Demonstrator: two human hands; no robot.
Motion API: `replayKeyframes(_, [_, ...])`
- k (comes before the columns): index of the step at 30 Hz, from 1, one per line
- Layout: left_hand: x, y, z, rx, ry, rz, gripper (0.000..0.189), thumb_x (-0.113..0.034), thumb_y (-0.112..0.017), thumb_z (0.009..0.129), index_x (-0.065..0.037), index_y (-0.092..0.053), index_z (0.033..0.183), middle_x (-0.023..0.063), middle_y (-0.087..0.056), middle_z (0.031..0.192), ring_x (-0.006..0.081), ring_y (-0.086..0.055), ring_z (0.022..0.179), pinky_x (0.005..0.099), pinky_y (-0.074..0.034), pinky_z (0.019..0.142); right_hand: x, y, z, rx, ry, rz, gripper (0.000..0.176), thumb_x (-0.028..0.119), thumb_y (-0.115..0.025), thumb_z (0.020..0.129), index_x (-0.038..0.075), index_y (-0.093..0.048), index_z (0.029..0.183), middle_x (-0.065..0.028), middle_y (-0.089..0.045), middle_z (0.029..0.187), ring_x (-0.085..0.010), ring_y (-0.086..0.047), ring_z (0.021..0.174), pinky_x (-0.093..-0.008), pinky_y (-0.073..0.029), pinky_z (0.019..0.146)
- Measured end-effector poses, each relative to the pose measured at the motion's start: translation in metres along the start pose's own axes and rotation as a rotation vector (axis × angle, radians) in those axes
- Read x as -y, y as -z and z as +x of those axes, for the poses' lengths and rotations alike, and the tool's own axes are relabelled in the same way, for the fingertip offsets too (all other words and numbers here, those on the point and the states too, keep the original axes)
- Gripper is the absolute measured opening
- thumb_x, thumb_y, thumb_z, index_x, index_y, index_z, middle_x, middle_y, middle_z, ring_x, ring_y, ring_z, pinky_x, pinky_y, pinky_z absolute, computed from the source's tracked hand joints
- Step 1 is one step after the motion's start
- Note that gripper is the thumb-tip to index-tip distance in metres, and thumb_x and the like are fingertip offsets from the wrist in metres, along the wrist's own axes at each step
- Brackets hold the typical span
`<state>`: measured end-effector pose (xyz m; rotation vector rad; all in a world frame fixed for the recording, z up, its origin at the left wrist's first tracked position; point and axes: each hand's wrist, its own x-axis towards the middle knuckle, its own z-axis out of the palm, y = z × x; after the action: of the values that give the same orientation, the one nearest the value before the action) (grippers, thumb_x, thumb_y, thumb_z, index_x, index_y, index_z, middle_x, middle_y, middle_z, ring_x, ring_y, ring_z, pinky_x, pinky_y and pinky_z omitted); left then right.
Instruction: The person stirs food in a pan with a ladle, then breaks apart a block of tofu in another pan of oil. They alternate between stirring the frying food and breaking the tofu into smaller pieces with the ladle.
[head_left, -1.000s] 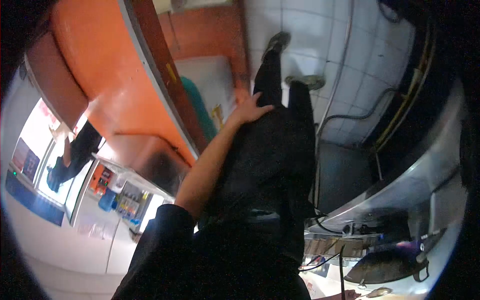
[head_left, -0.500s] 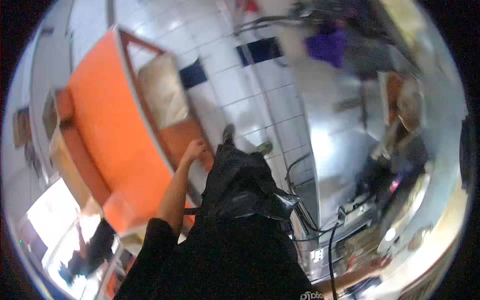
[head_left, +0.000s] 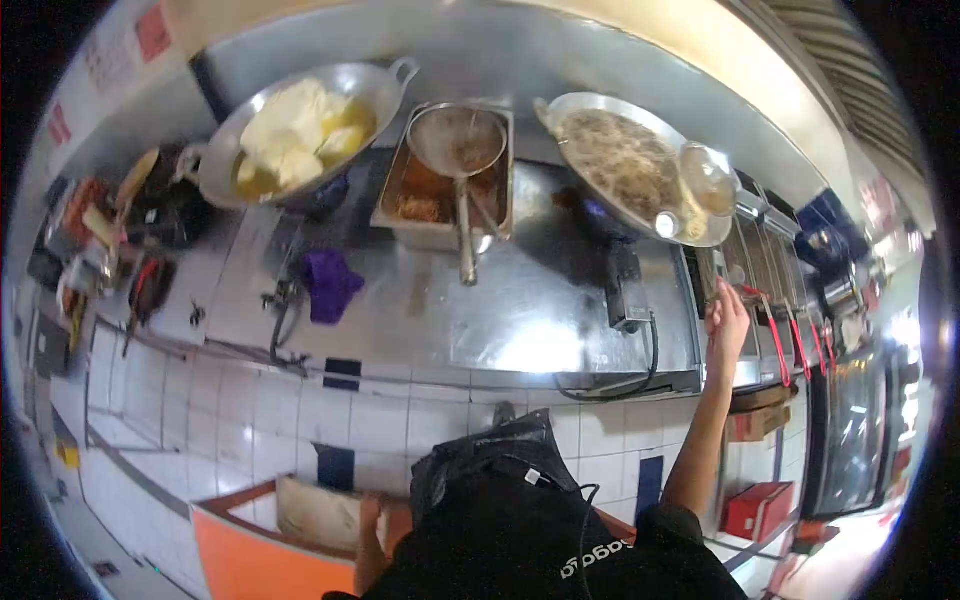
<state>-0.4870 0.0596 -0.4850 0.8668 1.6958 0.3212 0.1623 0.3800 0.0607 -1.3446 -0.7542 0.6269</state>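
Right hand [head_left: 727,322] at right of frame, raised just below the skimmer [head_left: 708,182]; fingers look close together, can't tell if they touch its handle. Skimmer sits in the upper-right wok [head_left: 630,113], in bubbling liquid. Red handles [head_left: 778,345] right of hand. Left hand [head_left: 370,514] lower centre, near orange counter [head_left: 265,560]; finger state can't be told.

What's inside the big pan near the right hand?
The pan holds brown, frothy-looking stuff, with a round scoop at its right edge. The pan's bottom is covered, so I can't tell what lies underneath.
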Motion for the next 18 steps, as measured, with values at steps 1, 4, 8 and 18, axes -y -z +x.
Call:
replayKeyframes(1, [-0.013,-0.004,-0.008,0.03,0.024,-0.013,0.023,-0.016,-0.056,0.081,-0.006,-0.065,0.1,0.0118,-0.065,0.095,0.0258,-0.061,0.084,0.0382,-0.05,0.071,0.001,-0.001,-0.007,-0.066,-0.039,-0.011,0.029,0.018,-0.06,0.089,0.002,-0.06,0.114,0.0069,-0.049,0.061,0.0019,-0.041,0.048,-0.0133,-0.025,0.038])
replayKeyframes(4, [-0.064,-0.017,-0.015,0.115,0.099,-0.172,0.027,-0.024,-0.054,0.085,-0.006,-0.063,0.103,0.0104,-0.065,0.096,0.0247,-0.061,0.086,0.0375,-0.05,0.072,-0.022,0.018,0.002,-0.059,-0.08,-0.011,0.03,0.021,-0.062,0.088,0.003,-0.061,0.112,0.0059,-0.049,0.059,0.0004,-0.04,0.045,-0.0138,-0.025,0.037])
replayKeyframes(8, [-0.114,-0.02,-0.02,0.202,0.097,-0.213,0.035,-0.034,-0.05,0.089,-0.007,-0.062,0.108,0.0084,-0.064,0.098,0.0232,-0.061,0.087,0.0365,-0.049,0.073,-0.043,0.03,0.022,-0.013,-0.018,-0.06,0.034,0.024,-0.061,0.088,0.001,-0.058,0.114,0.0011,-0.051,0.057,-0.0049,-0.04,0.04,-0.0196,-0.029,0.036])
replayKeyframes(18, [-0.257,0.011,-0.027,0.256,-0.157,0.185,0.03,-0.029,-0.061,0.089,-0.004,-0.061,0.105,0.0027,-0.061,0.088,0.0118,-0.055,0.076,0.0265,-0.045,0.07,-0.079,0.075,0.063,0.067,0.093,-0.373,0.034,0.03,-0.06,0.089,0.003,-0.063,0.108,0.0014,-0.053,0.059,-0.0045,-0.044,0.046,-0.0209,-0.033,0.04])
